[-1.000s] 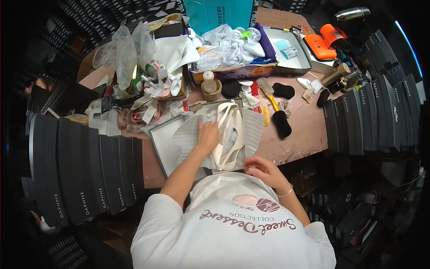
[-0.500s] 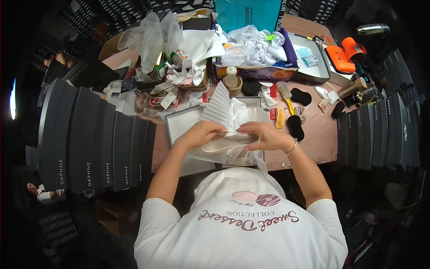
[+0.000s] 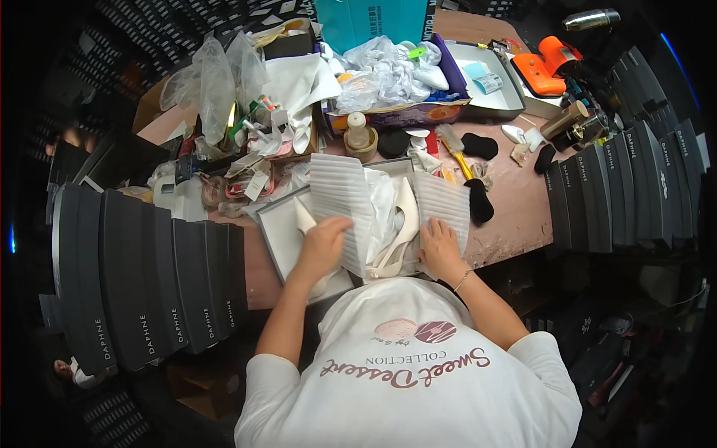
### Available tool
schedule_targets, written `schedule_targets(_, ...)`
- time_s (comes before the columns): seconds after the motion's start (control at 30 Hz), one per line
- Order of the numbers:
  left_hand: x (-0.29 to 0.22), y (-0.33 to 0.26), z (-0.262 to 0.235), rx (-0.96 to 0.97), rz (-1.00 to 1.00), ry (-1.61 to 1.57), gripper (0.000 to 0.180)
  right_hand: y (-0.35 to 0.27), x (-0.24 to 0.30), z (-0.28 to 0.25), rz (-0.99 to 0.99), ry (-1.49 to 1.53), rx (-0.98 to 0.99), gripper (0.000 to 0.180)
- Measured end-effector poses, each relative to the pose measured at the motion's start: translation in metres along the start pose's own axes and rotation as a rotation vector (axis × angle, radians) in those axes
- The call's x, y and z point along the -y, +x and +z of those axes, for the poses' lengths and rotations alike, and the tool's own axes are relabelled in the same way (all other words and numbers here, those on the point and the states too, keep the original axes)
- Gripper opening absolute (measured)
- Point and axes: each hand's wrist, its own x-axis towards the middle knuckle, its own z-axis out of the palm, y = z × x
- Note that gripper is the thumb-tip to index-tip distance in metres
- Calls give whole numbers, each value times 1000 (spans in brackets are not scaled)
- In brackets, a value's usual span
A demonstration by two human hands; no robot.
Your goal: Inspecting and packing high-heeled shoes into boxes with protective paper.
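A grey shoe box [image 3: 405,163] lies open before me, lined with white tissue [image 3: 380,196]. A cream high-heeled shoe [image 3: 404,228] rests in it on its side. Left of it, a second cream shoe [image 3: 302,216] lies over the box lid [image 3: 278,224], partly covered by my left hand [image 3: 324,245]. The fingers of that hand are closed at the edge of a ribbed white foam sheet [image 3: 339,193] folded up on the left; its fingertips are partly hidden. My right hand [image 3: 442,249] lies with fingers apart on another ribbed foam sheet [image 3: 444,201] on the right.
Stacks of dark boxes flank the table, left [image 3: 138,276] and right [image 3: 597,198]. Behind the shoe box stand a bottle [image 3: 358,134], a yellow-handled brush [image 3: 452,143] and black pads [image 3: 479,146]. Further back, a purple carton [image 3: 448,110] holds crumpled plastic.
The shoe that both hands held has left them; one shoe now lies at the left. My hands have moved apart, and the foam sheets are spread to both sides.
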Motion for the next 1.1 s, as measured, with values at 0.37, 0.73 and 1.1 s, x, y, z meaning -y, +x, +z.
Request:
schedule_targets(0.37,108,81,141,-107,-304,159,44,12,13,41,-317,341,119,31)
schedule_targets(0.73,72,48,51,-271,-483,-1675,40,-19,-21,-58,-131,779,-302,26)
schedule_targets(1.1,53,29,49,-117,-198,-1275,50,24,-53,-46,-136,275,-191,17)
